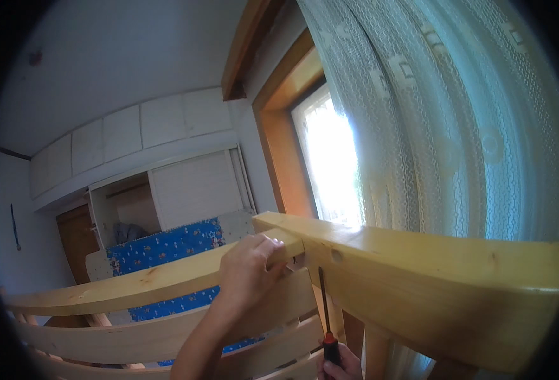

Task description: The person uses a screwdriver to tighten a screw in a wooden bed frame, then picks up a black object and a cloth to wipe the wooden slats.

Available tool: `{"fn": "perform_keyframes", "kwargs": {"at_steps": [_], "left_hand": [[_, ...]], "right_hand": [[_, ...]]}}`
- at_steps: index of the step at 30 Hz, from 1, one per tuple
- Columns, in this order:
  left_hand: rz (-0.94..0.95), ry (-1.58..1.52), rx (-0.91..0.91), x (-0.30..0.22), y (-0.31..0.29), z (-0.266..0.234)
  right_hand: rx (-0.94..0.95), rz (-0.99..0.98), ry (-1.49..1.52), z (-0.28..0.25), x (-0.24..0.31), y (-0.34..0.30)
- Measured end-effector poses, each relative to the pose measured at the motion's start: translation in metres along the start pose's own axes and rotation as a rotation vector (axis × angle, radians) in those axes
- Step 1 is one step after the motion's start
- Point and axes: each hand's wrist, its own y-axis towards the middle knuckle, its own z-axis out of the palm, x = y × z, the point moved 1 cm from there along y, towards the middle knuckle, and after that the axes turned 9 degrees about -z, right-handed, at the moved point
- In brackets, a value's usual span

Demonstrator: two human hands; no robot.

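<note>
My left hand (249, 267) grips one wooden rail (146, 278) where its end meets one thick beam (419, 278). My right hand (350, 363) holds one screwdriver (329, 337), near-vertical, tip up near the beam's left end; whether it touches, I can't tell.

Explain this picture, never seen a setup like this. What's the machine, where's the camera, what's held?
There is no robot: each grip is a person's bare hand. The one view comes from a wide fisheye camera on their head, hence the curved edges and dark rim.

The left grip is closed over a pale wooden rail, near where it meets a thicker beam. The right grip holds a red-and-black screwdriver, shaft upward; whether its tip touches wood is unclear.

Below the rail run wooden slats. Behind are a blue patterned panel and a lace curtain.
</note>
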Motion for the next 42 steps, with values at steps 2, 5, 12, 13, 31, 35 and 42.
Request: {"fn": "perform_keyframes", "kwargs": {"at_steps": [2, 5, 12, 13, 31, 35, 42], "left_hand": [[-0.013, -0.023, -0.027, 0.000, -0.002, 0.000], [-0.035, 0.024, 0.021, -0.003, 0.002, -0.001], [-0.055, 0.173, 0.083, -0.008, 0.008, 0.005], [-0.057, 0.175, 0.084, -0.007, 0.009, 0.006], [-0.108, -0.017, -0.239, -0.046, -0.215, 0.047], [-0.945, -0.609, 0.042, -0.080, -0.344, 0.078], [-1.330, -1.170, -0.031, -0.138, -0.416, 0.085]], "right_hand": [[-0.022, -0.023, 0.037, -0.001, 0.002, 0.004], [-0.040, -0.049, 0.035, -0.006, -0.007, 0.006], [-0.059, -0.003, 0.035, -0.009, 0.007, 0.009], [-0.058, -0.002, 0.037, -0.009, 0.007, 0.007], [-0.055, 0.249, 0.111, -0.012, 0.013, -0.098], [-0.068, 0.384, 0.160, -0.025, -0.009, -0.153], [0.052, 0.483, 0.030, -0.044, -0.024, -0.232]]}}
